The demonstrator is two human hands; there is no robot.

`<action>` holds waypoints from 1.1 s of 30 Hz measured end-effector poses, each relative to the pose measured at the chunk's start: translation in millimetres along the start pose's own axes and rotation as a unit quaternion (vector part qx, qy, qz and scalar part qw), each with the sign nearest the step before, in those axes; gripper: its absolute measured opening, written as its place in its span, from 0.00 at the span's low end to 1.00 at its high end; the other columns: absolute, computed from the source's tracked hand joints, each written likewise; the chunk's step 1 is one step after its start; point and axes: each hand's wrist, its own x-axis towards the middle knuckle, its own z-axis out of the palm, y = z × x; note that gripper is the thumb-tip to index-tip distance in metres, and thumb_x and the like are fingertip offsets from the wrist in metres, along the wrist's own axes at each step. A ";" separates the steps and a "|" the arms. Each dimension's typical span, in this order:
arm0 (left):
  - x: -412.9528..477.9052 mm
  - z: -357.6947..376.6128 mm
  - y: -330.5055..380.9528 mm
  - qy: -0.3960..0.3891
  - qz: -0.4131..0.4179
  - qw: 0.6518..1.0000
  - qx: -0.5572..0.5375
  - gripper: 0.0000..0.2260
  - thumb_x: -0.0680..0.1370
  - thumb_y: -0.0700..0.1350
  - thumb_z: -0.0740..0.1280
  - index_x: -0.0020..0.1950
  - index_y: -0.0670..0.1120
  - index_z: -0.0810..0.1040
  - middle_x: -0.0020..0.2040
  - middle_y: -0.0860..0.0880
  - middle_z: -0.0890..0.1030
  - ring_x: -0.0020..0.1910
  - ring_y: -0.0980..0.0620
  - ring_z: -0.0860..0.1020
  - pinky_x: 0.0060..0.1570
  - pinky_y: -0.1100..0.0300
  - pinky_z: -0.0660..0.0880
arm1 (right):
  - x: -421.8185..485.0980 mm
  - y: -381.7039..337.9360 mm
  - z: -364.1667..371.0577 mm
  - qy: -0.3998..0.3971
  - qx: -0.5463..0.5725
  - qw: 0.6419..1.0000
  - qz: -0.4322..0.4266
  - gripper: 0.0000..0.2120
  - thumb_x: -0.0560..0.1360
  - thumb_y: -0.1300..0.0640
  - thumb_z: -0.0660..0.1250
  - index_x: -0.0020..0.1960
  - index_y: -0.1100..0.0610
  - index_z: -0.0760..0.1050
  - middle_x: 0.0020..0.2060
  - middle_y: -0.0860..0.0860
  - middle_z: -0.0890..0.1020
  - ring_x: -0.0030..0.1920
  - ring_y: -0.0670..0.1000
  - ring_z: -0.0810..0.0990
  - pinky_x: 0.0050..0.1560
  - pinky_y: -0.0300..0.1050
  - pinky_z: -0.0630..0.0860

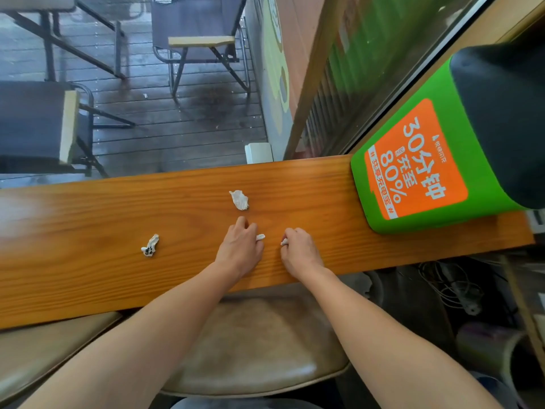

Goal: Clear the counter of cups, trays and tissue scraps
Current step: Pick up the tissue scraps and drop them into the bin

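Pinching small tissue bit [260, 237] w/ curled fingers of L hand [240, 246], knuckles up, leaving white end poking out rightward. Clamping second tissue bit [284, 242] in curled fingers of R hand [298, 250], hiding most of it, showing only a white edge. Holding both hands down at wooden counter [88, 231], side by side, near but apart, approx. mid-plank. Leaving crumpled white scrap [239, 199] lying loose on counter just beyond L hand, touching neither hand. Leaving stained scrap [150, 246], white w/ dark marks, lying well to the left, apart from the rest. Standing at counter's right end: green charging unit [413, 178] w/ orange label & black top, resting on the plank. Sitting below counter's near edge, betw. forearms: padded stool seat [256, 343]. Showing thru window beyond counter: folding chairs [200, 41] on dark slatted decking.
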 end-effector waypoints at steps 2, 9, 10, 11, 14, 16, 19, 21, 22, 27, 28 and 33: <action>-4.3 -4.5 -2.7 -0.002 -0.006 1.000 -0.006 0.05 0.80 0.45 0.62 0.45 0.47 0.67 0.47 0.48 0.70 0.47 0.46 0.74 0.46 0.57 0.69 | 2.8 -5.7 -0.9 -0.020 -0.004 1.000 -0.001 0.05 0.77 0.61 0.59 0.45 0.53 0.71 0.47 0.53 0.76 0.44 0.54 0.74 0.43 0.46 0.70; -20.1 -33.2 -30.4 -0.023 -0.052 0.998 0.033 0.08 0.78 0.36 0.61 0.46 0.49 0.74 0.47 0.48 0.75 0.44 0.48 0.74 0.42 0.57 0.71 | 11.5 -44.2 -10.1 -0.097 -0.068 0.993 -0.030 0.10 0.76 0.61 0.53 0.48 0.53 0.72 0.50 0.53 0.76 0.47 0.56 0.75 0.45 0.49 0.72; -22.8 -37.7 -36.3 -0.021 -0.060 0.997 0.042 0.09 0.78 0.37 0.62 0.44 0.50 0.74 0.46 0.49 0.76 0.44 0.49 0.74 0.42 0.58 0.71 | 12.2 -50.2 -11.4 -0.103 -0.080 0.991 -0.038 0.10 0.76 0.61 0.52 0.48 0.53 0.72 0.50 0.53 0.76 0.46 0.56 0.74 0.44 0.49 0.71; -25.7 -41.7 -42.7 -0.017 -0.071 0.996 0.045 0.09 0.77 0.37 0.63 0.42 0.50 0.74 0.45 0.50 0.75 0.44 0.49 0.74 0.41 0.58 0.71 | 12.5 -56.0 -13.1 -0.107 -0.094 0.989 -0.047 0.11 0.77 0.60 0.52 0.48 0.53 0.72 0.50 0.53 0.75 0.45 0.55 0.73 0.43 0.50 0.71; -36.2 -54.2 -63.5 0.003 -0.116 0.993 0.035 0.08 0.76 0.37 0.63 0.42 0.50 0.76 0.44 0.51 0.75 0.47 0.48 0.76 0.42 0.58 0.71 | 15.0 -71.9 -19.8 -0.112 -0.134 0.982 -0.073 0.11 0.80 0.55 0.53 0.55 0.55 0.72 0.53 0.53 0.73 0.47 0.56 0.73 0.46 0.51 0.71; -42.8 -62.6 -78.2 0.013 -0.141 0.990 0.023 0.07 0.75 0.39 0.62 0.43 0.49 0.77 0.44 0.51 0.75 0.48 0.47 0.77 0.43 0.57 0.72 | 17.7 -81.2 -24.5 -0.108 -0.151 0.979 -0.087 0.13 0.80 0.53 0.54 0.59 0.56 0.72 0.54 0.54 0.73 0.50 0.56 0.74 0.48 0.51 0.72; -50.4 -72.9 -99.1 0.032 -0.183 0.983 -0.002 0.04 0.72 0.43 0.61 0.43 0.50 0.75 0.44 0.51 0.75 0.45 0.48 0.74 0.43 0.55 0.73 | 25.0 -94.4 -28.4 -0.095 -0.157 0.978 -0.101 0.15 0.80 0.52 0.55 0.63 0.56 0.71 0.55 0.54 0.74 0.51 0.56 0.75 0.50 0.53 0.75; -51.9 -76.3 -111.5 0.054 -0.197 0.979 0.004 0.03 0.73 0.46 0.62 0.45 0.51 0.73 0.45 0.50 0.76 0.45 0.47 0.75 0.43 0.54 0.75 | 31.4 -102.2 -27.9 -0.091 -0.163 0.976 -0.109 0.19 0.80 0.50 0.57 0.68 0.56 0.68 0.57 0.54 0.74 0.52 0.56 0.76 0.51 0.54 0.77; -52.1 -76.5 -117.4 0.068 -0.202 0.977 0.010 0.04 0.74 0.48 0.63 0.48 0.51 0.73 0.47 0.49 0.77 0.47 0.47 0.75 0.44 0.53 0.76 | 34.8 -105.1 -27.0 -0.088 -0.165 0.976 -0.113 0.21 0.80 0.49 0.58 0.71 0.55 0.66 0.58 0.54 0.74 0.53 0.56 0.76 0.53 0.54 0.77; -49.4 -70.3 -143.8 0.141 -0.235 0.962 0.004 0.13 0.78 0.52 0.65 0.60 0.50 0.70 0.52 0.47 0.78 0.51 0.44 0.77 0.47 0.50 0.79 | 53.2 -111.5 -17.5 -0.052 -0.143 0.981 -0.122 0.25 0.80 0.48 0.61 0.74 0.53 0.61 0.62 0.56 0.73 0.56 0.58 0.77 0.50 0.52 0.76; -48.9 -68.1 -147.5 0.144 -0.242 0.960 0.001 0.14 0.78 0.53 0.65 0.61 0.50 0.69 0.53 0.46 0.78 0.51 0.44 0.77 0.47 0.50 0.79 | 56.7 -111.7 -14.9 -0.046 -0.143 0.981 -0.119 0.25 0.79 0.48 0.62 0.74 0.52 0.61 0.62 0.56 0.73 0.56 0.58 0.77 0.50 0.52 0.75; -44.7 -55.8 -158.2 0.137 -0.257 0.957 0.010 0.17 0.79 0.56 0.66 0.63 0.51 0.68 0.54 0.46 0.74 0.50 0.44 0.77 0.40 0.52 0.77 | 73.2 -107.3 -1.2 -0.045 -0.155 0.982 -0.102 0.28 0.79 0.47 0.65 0.74 0.49 0.58 0.63 0.56 0.71 0.58 0.59 0.76 0.54 0.55 0.76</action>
